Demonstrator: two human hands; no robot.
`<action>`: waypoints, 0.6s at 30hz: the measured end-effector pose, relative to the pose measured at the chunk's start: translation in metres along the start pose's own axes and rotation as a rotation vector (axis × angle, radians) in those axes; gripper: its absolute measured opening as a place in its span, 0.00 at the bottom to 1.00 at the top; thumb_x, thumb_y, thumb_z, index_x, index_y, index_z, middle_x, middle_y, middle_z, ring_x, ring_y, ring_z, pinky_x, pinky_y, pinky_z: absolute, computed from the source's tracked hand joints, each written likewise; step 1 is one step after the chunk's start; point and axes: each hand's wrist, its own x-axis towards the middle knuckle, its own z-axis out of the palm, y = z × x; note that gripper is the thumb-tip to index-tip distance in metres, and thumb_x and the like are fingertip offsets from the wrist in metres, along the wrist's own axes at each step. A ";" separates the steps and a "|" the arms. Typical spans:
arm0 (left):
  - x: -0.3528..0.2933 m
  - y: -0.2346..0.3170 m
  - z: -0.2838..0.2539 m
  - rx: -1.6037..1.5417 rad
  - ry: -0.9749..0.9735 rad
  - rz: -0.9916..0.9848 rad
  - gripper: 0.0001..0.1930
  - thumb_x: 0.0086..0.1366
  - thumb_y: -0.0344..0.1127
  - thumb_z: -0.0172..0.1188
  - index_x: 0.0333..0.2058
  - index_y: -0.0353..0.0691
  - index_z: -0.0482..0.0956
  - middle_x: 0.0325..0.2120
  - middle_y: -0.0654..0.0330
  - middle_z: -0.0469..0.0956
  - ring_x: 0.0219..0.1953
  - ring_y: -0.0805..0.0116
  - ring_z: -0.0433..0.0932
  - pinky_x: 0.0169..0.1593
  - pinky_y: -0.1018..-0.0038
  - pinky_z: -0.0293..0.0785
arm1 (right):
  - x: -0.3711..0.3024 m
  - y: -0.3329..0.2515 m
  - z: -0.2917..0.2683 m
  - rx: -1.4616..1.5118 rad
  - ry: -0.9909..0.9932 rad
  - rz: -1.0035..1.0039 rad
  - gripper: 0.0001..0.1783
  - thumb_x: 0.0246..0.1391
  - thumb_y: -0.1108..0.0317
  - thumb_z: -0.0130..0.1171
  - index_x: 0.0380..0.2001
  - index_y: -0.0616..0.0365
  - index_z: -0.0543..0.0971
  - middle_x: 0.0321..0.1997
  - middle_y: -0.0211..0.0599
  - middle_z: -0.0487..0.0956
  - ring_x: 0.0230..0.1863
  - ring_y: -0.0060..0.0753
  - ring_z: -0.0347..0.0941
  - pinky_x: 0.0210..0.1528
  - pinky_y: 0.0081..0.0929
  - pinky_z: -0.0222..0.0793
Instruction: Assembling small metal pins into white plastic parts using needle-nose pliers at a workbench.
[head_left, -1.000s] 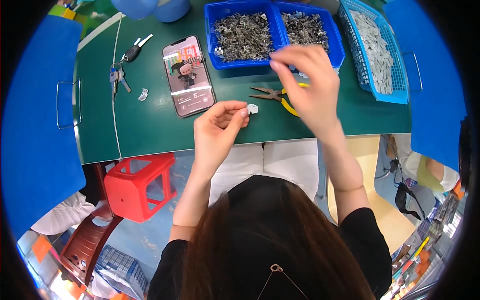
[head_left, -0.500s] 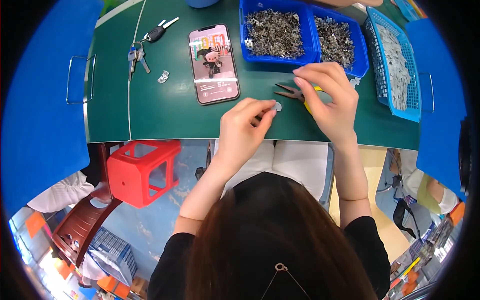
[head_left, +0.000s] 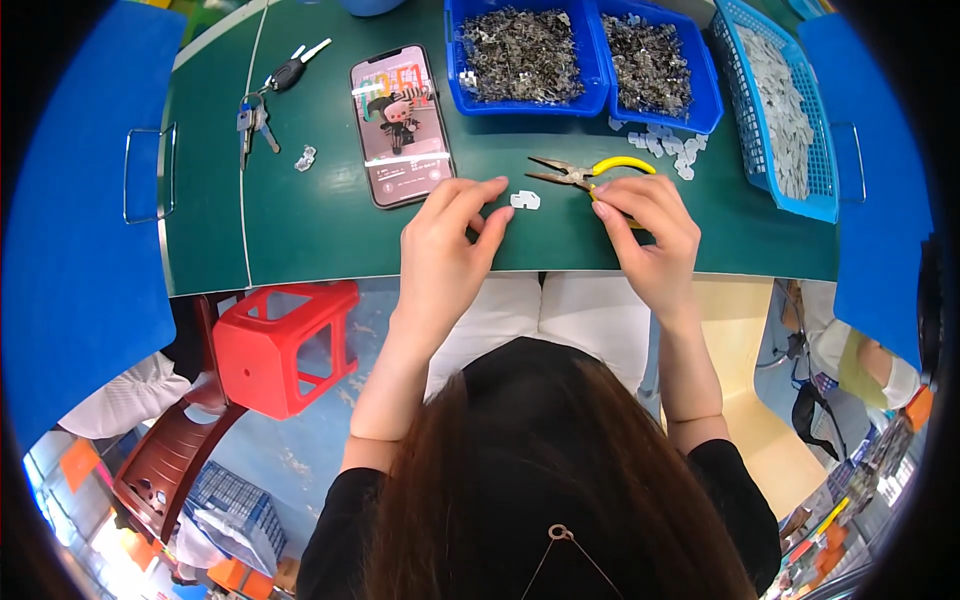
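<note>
White piece (head_left: pixel 525 201) lies near pliers (head_left: pixel 574 176); right hand (head_left: pixel 656 228) partly hides their handles.

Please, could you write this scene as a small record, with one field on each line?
Left hand: fingers parted, next to a white piece on the table
Right hand: at the pliers, thumb and finger close together; grip unclear
Blue trays: two, holding small metal parts
Light-blue basket: holding white pieces
Phone: left of the trays, screen lit
Keys: left of the phone

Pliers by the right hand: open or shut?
Open. The pliers lie with their two pointed tips apart, and a strip of the green table shows between them.
</note>
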 end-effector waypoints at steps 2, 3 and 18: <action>0.001 0.001 0.001 0.001 -0.003 0.019 0.14 0.50 0.21 0.64 0.39 0.36 0.79 0.29 0.60 0.75 0.19 0.79 0.69 0.22 0.83 0.63 | -0.002 0.000 0.001 -0.005 -0.013 -0.001 0.06 0.42 0.81 0.62 0.28 0.63 0.79 0.31 0.37 0.79 0.34 0.34 0.73 0.36 0.24 0.68; 0.002 0.003 0.003 0.016 -0.016 0.021 0.14 0.50 0.22 0.64 0.38 0.36 0.79 0.29 0.61 0.75 0.19 0.79 0.68 0.22 0.82 0.64 | -0.002 -0.001 0.000 -0.006 -0.012 -0.001 0.06 0.42 0.81 0.62 0.28 0.63 0.79 0.31 0.37 0.79 0.34 0.34 0.73 0.36 0.24 0.68; -0.002 0.000 0.004 -0.014 0.087 0.059 0.07 0.53 0.26 0.63 0.33 0.37 0.80 0.25 0.60 0.75 0.18 0.73 0.71 0.21 0.78 0.67 | 0.151 0.039 0.046 -0.497 -0.322 -0.387 0.16 0.48 0.72 0.57 0.43 0.55 0.77 0.47 0.35 0.74 0.50 0.37 0.68 0.52 0.34 0.60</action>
